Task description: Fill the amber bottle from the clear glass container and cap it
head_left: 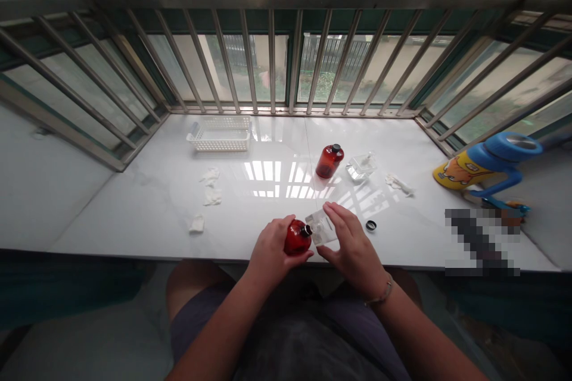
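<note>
"How are the fingers set?"
"The left hand's (273, 245) are wrapped around a rounded, glossy red-brown bottle (297, 240); the right hand's (353, 243) grip a clear, boxy container (323, 228) at its neck."
"Where's that bottle?"
"By the near edge of the glossy white bench (147, 208), tilted rightward; I can't tell if it touches."
"Farther out?"
"A small black ring-shaped cap (370, 226) lies rightward; behind stands a black-capped red-brown bottle (329, 163)."
</note>
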Available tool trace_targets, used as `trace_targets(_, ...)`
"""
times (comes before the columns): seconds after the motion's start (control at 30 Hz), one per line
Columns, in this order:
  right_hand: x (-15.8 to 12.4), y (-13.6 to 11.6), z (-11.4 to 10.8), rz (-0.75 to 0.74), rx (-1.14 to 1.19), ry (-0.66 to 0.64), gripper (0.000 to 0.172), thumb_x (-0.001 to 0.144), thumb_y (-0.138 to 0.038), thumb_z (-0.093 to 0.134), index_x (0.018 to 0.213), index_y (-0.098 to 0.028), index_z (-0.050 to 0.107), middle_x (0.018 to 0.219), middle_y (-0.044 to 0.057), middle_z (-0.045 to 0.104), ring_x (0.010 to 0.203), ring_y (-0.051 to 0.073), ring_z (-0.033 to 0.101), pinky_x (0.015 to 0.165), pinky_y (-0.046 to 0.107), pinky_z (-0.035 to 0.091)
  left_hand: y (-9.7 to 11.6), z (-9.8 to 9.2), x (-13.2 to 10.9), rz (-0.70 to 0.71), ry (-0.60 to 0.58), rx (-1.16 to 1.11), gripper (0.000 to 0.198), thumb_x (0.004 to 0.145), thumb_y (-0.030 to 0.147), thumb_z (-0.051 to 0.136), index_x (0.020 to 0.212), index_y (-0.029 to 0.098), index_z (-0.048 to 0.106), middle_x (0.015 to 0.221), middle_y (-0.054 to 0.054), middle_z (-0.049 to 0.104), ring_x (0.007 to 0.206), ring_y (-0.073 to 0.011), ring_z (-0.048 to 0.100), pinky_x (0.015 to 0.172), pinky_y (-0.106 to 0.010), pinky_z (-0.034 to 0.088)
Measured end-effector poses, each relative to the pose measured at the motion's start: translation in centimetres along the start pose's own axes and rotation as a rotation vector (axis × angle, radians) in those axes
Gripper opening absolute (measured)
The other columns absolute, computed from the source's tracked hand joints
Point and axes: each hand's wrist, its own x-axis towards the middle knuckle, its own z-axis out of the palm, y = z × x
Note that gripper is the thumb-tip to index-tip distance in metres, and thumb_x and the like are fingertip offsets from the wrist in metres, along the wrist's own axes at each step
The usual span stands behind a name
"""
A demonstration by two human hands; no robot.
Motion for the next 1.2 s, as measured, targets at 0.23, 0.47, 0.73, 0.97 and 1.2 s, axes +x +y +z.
trace_targets(0.23, 0.3, 0.0, -0.2, -0.052, -0.035, -0.006, 0.090, 0.091, -0.007, 0.068, 0.171, -0.023, 0.030, 0.157, 0.020, 0.054, 0.148, 0.038, 0.052, 0.120, 0.064, 0.053, 0.0, 0.1, 0.0, -0.001, 0.000, 0.005, 0.089, 0.080, 0.049, 0.094, 0.153, 0.033, 0.046, 0.129, -0.009, 0.069, 0.111, -0.0305, 0.069, 0.099, -0.049, 0.060)
trace_targets(0.47, 0.5, 0.2, -0.6, -0.087, -0.057, -0.038, 0.090, 0.094, -0.010, 0.067, 0.173, -0.024, 0.026, 0.158, 0.020, 0.053, 0.149, 0.039, 0.051, 0.120, 0.064, 0.053, 0.0, 0.1, 0.0, 0.004, 0.006, -0.001, 0.089, 0.079, 0.049, 0.094, 0.153, 0.033, 0.047, 0.128, -0.009, 0.070, 0.110, -0.0305, 0.070, 0.098, -0.048, 0.060)
trace_targets(0.73, 0.8, 0.1, -1.0, -0.109, -0.081, -0.069, 0.091, 0.094, -0.009, 0.069, 0.172, -0.022, 0.026, 0.158, 0.021, 0.052, 0.149, 0.039, 0.050, 0.120, 0.062, 0.052, 0.0, 0.1, 0.0, 0.006, 0.009, -0.007, 0.089, 0.079, 0.049, 0.095, 0.153, 0.033, 0.047, 0.128, -0.008, 0.070, 0.110, -0.0301, 0.070, 0.097, -0.048, 0.060)
trace_targets(0.97, 1.1, 0.0, -1.3, -0.145, -0.122, -0.091, 0.091, 0.092, -0.007, 0.069, 0.172, -0.018, 0.027, 0.158, 0.022, 0.052, 0.151, 0.039, 0.048, 0.121, 0.061, 0.052, -0.1, 0.2, 0.0, 0.009, 0.003, 0.000, 0.089, 0.080, 0.051, 0.094, 0.152, 0.032, 0.045, 0.126, -0.008, 0.069, 0.109, -0.0301, 0.069, 0.096, -0.048, 0.060)
trace_targets(1.2, 1.5, -0.3, -1.7, -0.167, -0.144, -0.108, 0.091, 0.092, -0.007, 0.067, 0.173, -0.019, 0.026, 0.157, 0.022, 0.053, 0.150, 0.040, 0.049, 0.119, 0.062, 0.053, 0.1, 0.0, -0.1, -0.002, -0.005, -0.011, 0.089, 0.080, 0.051, 0.093, 0.153, 0.034, 0.044, 0.127, -0.008, 0.068, 0.111, -0.0311, 0.069, 0.098, -0.050, 0.059)
